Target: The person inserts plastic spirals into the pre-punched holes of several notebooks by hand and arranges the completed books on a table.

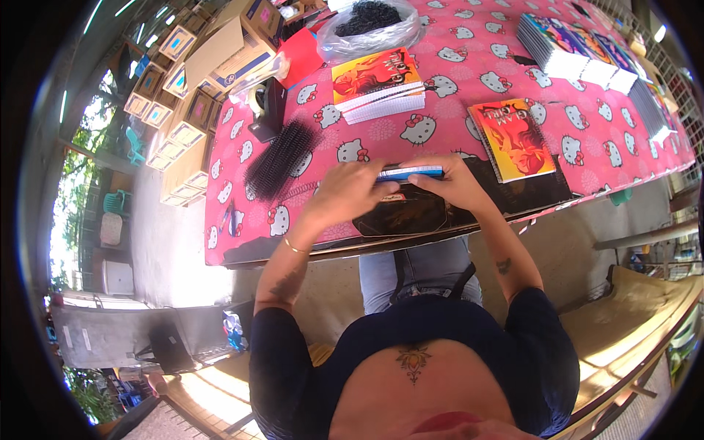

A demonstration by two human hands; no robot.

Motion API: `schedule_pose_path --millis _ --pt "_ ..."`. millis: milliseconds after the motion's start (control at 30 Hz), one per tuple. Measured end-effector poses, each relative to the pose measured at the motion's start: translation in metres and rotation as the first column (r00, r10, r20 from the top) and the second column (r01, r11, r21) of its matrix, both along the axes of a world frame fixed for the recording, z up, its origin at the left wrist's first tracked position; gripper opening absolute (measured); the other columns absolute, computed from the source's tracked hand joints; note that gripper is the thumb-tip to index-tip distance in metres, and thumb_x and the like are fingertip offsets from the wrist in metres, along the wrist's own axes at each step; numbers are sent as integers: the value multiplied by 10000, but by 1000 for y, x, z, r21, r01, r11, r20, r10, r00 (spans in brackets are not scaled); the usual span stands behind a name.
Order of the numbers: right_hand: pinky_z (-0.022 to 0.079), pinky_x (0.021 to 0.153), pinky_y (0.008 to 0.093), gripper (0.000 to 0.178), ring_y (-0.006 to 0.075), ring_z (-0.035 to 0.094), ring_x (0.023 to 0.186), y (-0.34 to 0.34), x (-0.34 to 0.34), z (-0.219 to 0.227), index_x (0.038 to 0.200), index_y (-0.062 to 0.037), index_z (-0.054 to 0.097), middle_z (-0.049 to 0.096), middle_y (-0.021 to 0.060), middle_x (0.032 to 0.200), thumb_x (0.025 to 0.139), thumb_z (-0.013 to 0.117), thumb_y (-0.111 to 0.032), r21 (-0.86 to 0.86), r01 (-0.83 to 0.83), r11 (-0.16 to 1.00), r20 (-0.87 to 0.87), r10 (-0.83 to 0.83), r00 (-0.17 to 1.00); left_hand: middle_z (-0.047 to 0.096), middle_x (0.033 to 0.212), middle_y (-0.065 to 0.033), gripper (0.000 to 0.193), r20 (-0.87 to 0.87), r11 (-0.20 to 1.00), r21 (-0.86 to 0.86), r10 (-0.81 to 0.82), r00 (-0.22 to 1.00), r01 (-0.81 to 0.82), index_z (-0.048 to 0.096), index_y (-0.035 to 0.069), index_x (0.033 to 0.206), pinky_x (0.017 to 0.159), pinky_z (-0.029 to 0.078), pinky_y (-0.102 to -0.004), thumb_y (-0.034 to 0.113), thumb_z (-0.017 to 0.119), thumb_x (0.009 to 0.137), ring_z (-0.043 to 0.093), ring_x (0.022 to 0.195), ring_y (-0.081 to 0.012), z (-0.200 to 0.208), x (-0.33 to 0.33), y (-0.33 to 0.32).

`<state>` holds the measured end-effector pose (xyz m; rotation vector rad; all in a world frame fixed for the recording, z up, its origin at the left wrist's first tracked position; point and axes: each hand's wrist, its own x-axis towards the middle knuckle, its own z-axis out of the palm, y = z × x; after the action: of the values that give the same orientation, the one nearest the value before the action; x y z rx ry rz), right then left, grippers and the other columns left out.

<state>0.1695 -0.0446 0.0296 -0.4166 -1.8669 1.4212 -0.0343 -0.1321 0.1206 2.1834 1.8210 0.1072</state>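
Note:
At the table's near edge I hold a notebook (411, 174) edge-on, its blue side and white page edges showing between my hands. My left hand (356, 189) is closed round its left end, and a thin black spiral coil (302, 188) runs out leftward beside that hand. Closed on the right end is my right hand (453, 180), thumb along the blue side. Under both hands lies a dark board (403, 213). A bundle of black spiral coils (282, 160) rests left of my hands. To the right, a notebook with a red and yellow cover (513, 139) lies partly on the dark surface.
A stack of notebooks (378, 84) sits farther back, near a tape dispenser (268, 110) and a clear plastic bag (370, 33) of black coils. More notebook stacks (579, 48) stand far right on the pink patterned tablecloth (418, 128). Cardboard boxes (213, 66) are piled left.

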Motion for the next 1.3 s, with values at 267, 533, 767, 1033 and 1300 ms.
schedule_pose_path --millis 267,533,767,1033,1300 --pt "522 816 291 256 107 662 883 1 2 6 1135 -3 697 737 84 979 888 698 -73 -3 -20 1000 67 20 998 700 1003 -121 234 135 835 542 -194 972 92 682 56 1077 870 470 -462 186 707 884 660 936 -324 -13 -8 -4" --pt "518 798 292 257 106 657 873 0 1 4 1140 -9 698 736 88 976 889 692 -65 -22 -12 1000 58 13 998 668 869 -79 204 242 887 450 -234 942 105 638 84 961 987 419 -476 199 750 834 645 856 -304 -10 -11 5" --pt "519 802 294 257 110 656 886 1 1 2 1139 -6 696 731 97 972 889 693 -64 2 -9 1000 32 9 999 675 1062 -139 344 294 983 177 -92 951 40 644 65 1077 1049 367 -523 281 751 831 629 1055 -316 -5 -15 9" --pt "519 807 295 247 116 660 881 -1 -4 0 1129 -9 693 731 86 962 898 700 -96 17 39 999 49 -40 998 314 1508 -343 951 -283 805 578 44 958 133 369 -92 1432 1102 157 -716 597 628 830 272 1421 -517 -104 29 -38" --pt "507 801 296 259 116 643 897 8 8 -13 1140 13 672 717 90 1003 904 686 -91 21 -20 1000 22 20 1000 355 1507 -299 951 -324 828 549 86 942 114 381 -73 1431 1122 186 -671 572 665 792 299 1440 -439 -72 34 -21"
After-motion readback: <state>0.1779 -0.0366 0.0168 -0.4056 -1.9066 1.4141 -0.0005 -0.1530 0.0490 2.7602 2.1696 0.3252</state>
